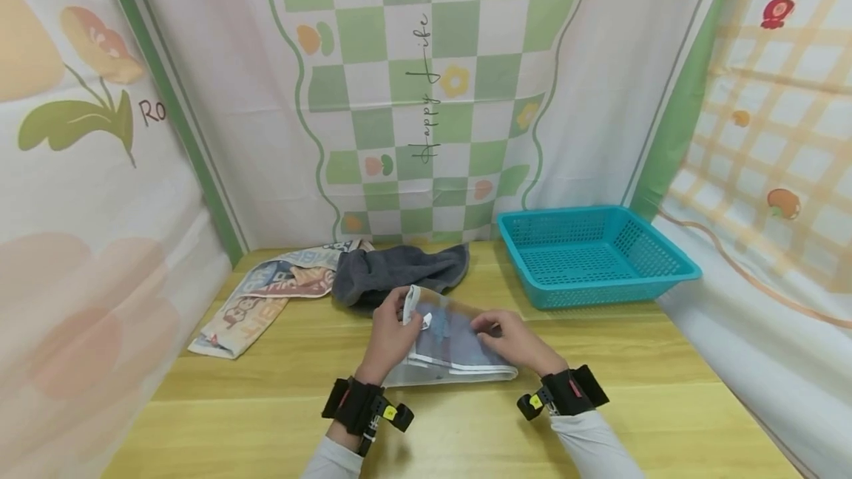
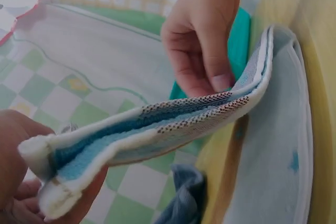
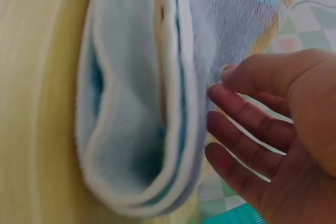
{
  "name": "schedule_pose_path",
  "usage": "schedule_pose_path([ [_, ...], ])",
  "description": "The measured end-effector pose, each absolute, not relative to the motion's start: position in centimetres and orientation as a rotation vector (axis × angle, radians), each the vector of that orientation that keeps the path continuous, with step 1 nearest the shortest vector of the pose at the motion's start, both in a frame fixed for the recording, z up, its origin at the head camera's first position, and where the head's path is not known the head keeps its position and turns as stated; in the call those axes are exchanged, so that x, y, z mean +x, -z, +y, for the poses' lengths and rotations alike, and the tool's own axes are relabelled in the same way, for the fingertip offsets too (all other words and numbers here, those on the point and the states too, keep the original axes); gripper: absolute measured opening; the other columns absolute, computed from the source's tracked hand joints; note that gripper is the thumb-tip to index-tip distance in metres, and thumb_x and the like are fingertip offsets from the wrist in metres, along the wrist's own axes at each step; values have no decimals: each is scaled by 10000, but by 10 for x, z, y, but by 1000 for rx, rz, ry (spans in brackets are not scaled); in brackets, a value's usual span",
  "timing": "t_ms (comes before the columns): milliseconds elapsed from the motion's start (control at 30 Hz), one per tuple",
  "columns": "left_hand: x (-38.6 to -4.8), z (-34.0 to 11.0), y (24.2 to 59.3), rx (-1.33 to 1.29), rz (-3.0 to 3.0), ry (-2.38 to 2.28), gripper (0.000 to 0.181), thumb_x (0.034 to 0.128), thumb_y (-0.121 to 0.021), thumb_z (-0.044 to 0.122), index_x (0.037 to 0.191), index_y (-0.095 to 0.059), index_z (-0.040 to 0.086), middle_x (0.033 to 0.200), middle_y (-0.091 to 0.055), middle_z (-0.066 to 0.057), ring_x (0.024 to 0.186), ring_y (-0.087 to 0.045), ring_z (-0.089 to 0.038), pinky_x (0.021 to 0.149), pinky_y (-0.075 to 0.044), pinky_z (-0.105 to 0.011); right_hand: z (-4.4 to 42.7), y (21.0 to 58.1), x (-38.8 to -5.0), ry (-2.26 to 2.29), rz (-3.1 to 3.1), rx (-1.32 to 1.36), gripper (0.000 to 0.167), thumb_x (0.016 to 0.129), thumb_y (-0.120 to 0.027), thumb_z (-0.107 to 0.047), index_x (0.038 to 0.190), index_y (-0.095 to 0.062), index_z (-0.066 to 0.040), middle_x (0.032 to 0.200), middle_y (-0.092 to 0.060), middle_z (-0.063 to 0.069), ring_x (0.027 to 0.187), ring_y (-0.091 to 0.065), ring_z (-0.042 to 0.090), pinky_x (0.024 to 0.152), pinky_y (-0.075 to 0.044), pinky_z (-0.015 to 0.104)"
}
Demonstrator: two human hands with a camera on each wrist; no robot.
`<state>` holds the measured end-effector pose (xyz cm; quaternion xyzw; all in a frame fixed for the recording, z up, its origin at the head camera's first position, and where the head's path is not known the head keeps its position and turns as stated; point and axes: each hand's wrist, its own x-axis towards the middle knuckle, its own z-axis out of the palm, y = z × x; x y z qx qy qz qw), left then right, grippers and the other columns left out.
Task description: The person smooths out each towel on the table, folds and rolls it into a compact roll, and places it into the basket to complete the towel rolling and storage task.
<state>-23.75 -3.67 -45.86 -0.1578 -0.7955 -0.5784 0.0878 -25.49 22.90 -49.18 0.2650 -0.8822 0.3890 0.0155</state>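
A folded towel [image 1: 452, 350] with a bluish-grey face and white edges lies on the table in front of the person, its left end raised. The left hand [image 1: 393, 333] grips that end, its thumb on the near face beside a small white tag [image 1: 427, 321]. In the left wrist view, the layers show light-blue pile between white borders. The right hand [image 1: 514, 338] rests its fingertips on the towel's upper face toward the right. In the right wrist view, its fingers [image 3: 252, 153] are slightly bent against the cloth, with no layer between thumb and fingers.
Behind the folded towel is a crumpled dark grey towel [image 1: 399, 270]. Left of it, a cream patterned towel [image 1: 256, 316] lies bent. A turquoise plastic basket [image 1: 599, 293] stands at the table's back right. Printed curtains [image 1: 459, 131] surround the wooden table [image 1: 459, 435].
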Motion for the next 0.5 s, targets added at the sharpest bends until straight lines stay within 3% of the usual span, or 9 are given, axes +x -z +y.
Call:
schedule_pose_path([
  [200,-238,-50,469,-269,-2438,1651,464,944,-562,23,1401,-504,-34,1128,-654,-192,705,-562,-179,632,-456,-323,231,504,-258,-1147,-2788,875,241,818,-745,21,1052,-738,-36,1093,-729,83,1070,-660,287,942,-535,409],
  [333,-239,-56,472,-202,-2471,1682,533,958,-519,53,1470,-431,-63,862,-592,-188,546,-417,-173,587,-395,-333,232,507,-257,-1117,-2750,866,266,815,-780,-26,1078,-739,-36,1115,-721,93,1079,-645,309,957,-517,478],
  [433,-241,-59,472,-189,-2492,1693,571,980,-488,93,1518,-369,-56,1013,-614,-254,599,-419,-200,665,-402,-372,233,506,-256,-1142,-2736,820,258,855,-785,-83,1105,-733,-39,1133,-707,94,1091,-632,326,971,-501,536],
  [500,-242,-59,469,-205,-2499,1688,574,994,-478,107,1533,-350,-43,1300,-571,-281,667,-451,-253,749,-400,-414,234,505,-255,-1153,-2743,790,251,883,-778,-121,1116,-731,-43,1144,-702,94,1107,-626,339,979,-491,562],
])
